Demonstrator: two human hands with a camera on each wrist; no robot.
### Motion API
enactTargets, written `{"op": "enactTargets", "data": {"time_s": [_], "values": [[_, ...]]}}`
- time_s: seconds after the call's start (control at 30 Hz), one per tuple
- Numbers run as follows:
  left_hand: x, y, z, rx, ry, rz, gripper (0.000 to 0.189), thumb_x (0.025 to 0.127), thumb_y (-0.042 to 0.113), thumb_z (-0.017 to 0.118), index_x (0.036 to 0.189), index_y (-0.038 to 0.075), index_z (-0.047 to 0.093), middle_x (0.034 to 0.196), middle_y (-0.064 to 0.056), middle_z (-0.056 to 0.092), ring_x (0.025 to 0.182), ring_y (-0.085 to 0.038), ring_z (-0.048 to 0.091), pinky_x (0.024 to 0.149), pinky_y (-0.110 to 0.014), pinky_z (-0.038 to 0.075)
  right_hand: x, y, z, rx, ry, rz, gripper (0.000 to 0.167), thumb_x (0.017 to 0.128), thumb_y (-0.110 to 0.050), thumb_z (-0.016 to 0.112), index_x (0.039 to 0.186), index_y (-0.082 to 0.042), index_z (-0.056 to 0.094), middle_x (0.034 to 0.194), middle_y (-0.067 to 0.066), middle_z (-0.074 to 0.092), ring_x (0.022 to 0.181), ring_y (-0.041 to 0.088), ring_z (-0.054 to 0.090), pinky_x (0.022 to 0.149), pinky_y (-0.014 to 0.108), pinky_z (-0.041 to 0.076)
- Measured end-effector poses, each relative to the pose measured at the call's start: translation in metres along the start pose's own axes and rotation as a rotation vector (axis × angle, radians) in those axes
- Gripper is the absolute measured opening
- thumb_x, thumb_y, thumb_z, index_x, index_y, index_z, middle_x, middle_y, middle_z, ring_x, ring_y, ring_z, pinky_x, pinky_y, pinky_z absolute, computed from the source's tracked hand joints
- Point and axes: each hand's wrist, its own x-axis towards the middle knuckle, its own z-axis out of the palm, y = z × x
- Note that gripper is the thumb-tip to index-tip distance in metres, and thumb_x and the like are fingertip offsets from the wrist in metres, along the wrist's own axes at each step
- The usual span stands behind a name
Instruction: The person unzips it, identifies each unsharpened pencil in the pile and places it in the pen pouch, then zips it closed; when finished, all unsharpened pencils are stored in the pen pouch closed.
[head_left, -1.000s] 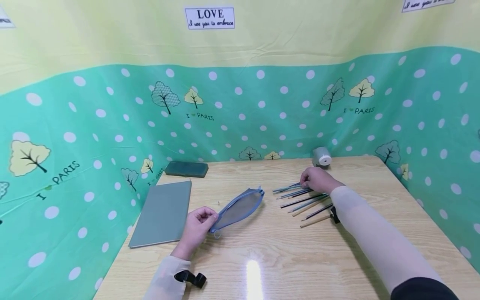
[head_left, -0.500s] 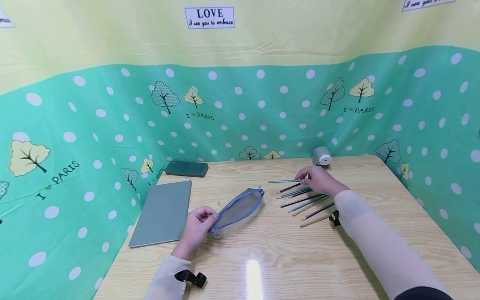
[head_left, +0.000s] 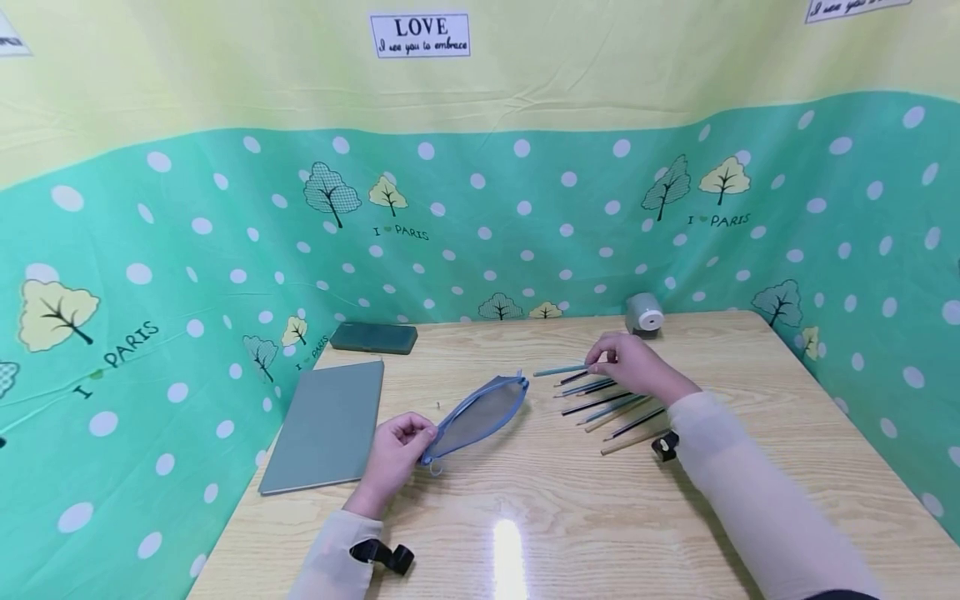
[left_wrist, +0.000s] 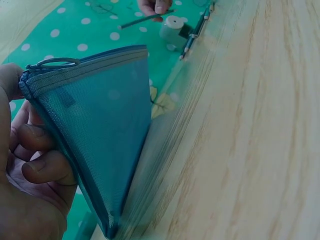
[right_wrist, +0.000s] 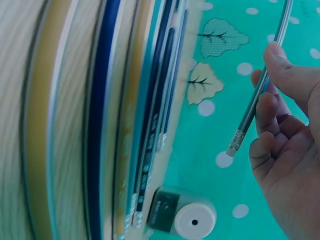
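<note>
On the left, my left hand [head_left: 395, 458] pinches one end of a blue mesh zip pouch [head_left: 476, 419], whose mouth gapes in the head view. Close up in the left wrist view, the pouch [left_wrist: 100, 115] hangs from thumb and fingers, zip edge uppermost. My right hand [head_left: 633, 364] is above the far end of a row of pencils [head_left: 600, 410]. Between its thumb and fingers it holds one light blue pencil [head_left: 557, 371]; the right wrist view shows the eraser end of this pencil [right_wrist: 245, 127] raised off the table.
Behind the right hand stands a grey and white pencil sharpener [head_left: 645, 314]. A grey notebook [head_left: 326, 429] lies at the table's left side, with a dark green case [head_left: 373, 337] behind it. Patterned cloth [head_left: 480, 217] walls the back and sides.
My right hand has lifted the light blue pencil from the row and drawn it slightly left, its tip dipping lower over the last half second. My left hand and the pouch stay put.
</note>
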Motion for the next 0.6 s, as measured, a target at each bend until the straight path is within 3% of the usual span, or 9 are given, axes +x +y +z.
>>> {"op": "enactTargets", "data": {"time_s": [0.3, 0.6], "values": [[0.000, 0.000, 0.001, 0.011, 0.017, 0.007, 0.007, 0.097, 0.000, 0.071, 0.093, -0.006, 0.070, 0.080, -0.007, 0.070, 0.065, -0.009, 0.060, 0.059, -0.021, 0.050, -0.001, -0.027, 0.001, 0.045, 0.041, -0.089, 0.017, 0.096, -0.011, 0.078, 0.108, -0.023, 0.081, 0.096, -0.007, 0.068, 0.085, 0.019, 0.058, 0.070, 0.037, 0.052], [-0.001, 0.001, 0.001, 0.001, 0.024, 0.047, 0.008, 0.096, -0.001, 0.071, 0.093, -0.009, 0.070, 0.076, -0.001, 0.067, 0.064, -0.007, 0.057, 0.059, -0.020, 0.048, -0.004, -0.056, 0.002, 0.090, 0.090, -0.161, 0.016, 0.095, -0.011, 0.079, 0.102, -0.026, 0.081, 0.097, -0.007, 0.065, 0.086, 0.017, 0.056, 0.075, 0.036, 0.049]]}}
